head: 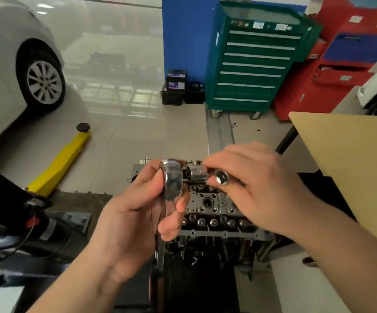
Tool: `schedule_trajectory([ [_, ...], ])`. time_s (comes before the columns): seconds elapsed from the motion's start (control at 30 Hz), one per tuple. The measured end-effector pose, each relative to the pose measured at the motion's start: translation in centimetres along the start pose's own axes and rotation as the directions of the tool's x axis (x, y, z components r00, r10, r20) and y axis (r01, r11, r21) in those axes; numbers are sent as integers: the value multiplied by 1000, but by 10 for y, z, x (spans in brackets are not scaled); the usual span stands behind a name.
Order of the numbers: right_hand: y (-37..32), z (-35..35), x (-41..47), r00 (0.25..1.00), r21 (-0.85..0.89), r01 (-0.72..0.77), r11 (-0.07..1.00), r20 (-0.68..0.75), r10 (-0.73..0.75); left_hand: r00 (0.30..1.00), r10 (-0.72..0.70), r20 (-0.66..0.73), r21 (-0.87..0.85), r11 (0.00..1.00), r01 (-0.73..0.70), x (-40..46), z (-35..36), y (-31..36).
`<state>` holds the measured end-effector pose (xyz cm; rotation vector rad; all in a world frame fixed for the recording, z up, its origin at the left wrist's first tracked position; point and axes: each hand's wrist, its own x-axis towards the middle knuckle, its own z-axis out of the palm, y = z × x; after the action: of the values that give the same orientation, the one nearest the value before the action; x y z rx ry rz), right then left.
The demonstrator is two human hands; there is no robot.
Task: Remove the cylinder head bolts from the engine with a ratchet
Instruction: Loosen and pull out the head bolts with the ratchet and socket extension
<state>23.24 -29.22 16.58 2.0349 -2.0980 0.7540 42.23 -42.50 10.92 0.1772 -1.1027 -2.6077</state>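
- Fingertips (pixel 207 164) of my right hand (pixel 257 188) pinch a chrome socket (pixel 197 173) at centre frame, holding it against the drive side of the ratchet (pixel 172 179); a second chrome piece (pixel 221 176), seemingly another socket or an adapter, sits tucked between the lower fingers of the same hand.
- Left hand (pixel 135 213) is wrapped round the ratchet just below its head, thumb along the near side, with the handle running down towards the bottom of the frame.
- Judging by this, I am only at tool set-up: the socket looks as if it is being fitted, and I cannot tell whether it is fully seated on the drive.
- Below the hands, lower centre, the engine (pixel 214 213) stands with its cylinder head facing up. No tool is on it, so the loosening work appears to lie wholly ahead.
- Which bolts are still in place I cannot say: the round fittings along the head are small and dark, and my hands cover its far half.
- Ratchet handle's lower end merges into shadow, and the engine's lower body is too dark to read.
- Blurred dark equipment (pixel 13 222) at the left edge is cut off and unidentifiable.
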Motion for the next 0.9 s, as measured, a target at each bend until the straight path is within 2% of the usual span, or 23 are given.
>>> schedule_trajectory([
  [0.13, 13, 31, -17, 980, -90, 183, 979, -57, -188, 994, 51, 98, -9, 999, -50, -8, -30, -35],
  [0.3, 26, 73, -50, 959, -190, 244, 951, -100, -266, 982, 160, 98, 103, 980, -170, -12, -58, -82],
  [0.47, 17, 104, -92, 920, -189, 262, 946, -247, -304, 959, 216, 183, 173, 953, -248, -27, -69, -119],
  [0.57, 3, 99, -117, 936, -174, 216, 961, -245, -254, 968, 199, 155, 220, 948, -231, -44, -55, -128],
  [0.67, -11, 88, -138, 952, -164, 181, 970, -219, -215, 978, 165, 130, 196, 962, -188, -62, -40, -137],
  [0.9, -46, 83, -166, 977, 11, 105, 994, -187, -101, 964, 129, 234, 165, 972, -170, -96, -37, -144],
])
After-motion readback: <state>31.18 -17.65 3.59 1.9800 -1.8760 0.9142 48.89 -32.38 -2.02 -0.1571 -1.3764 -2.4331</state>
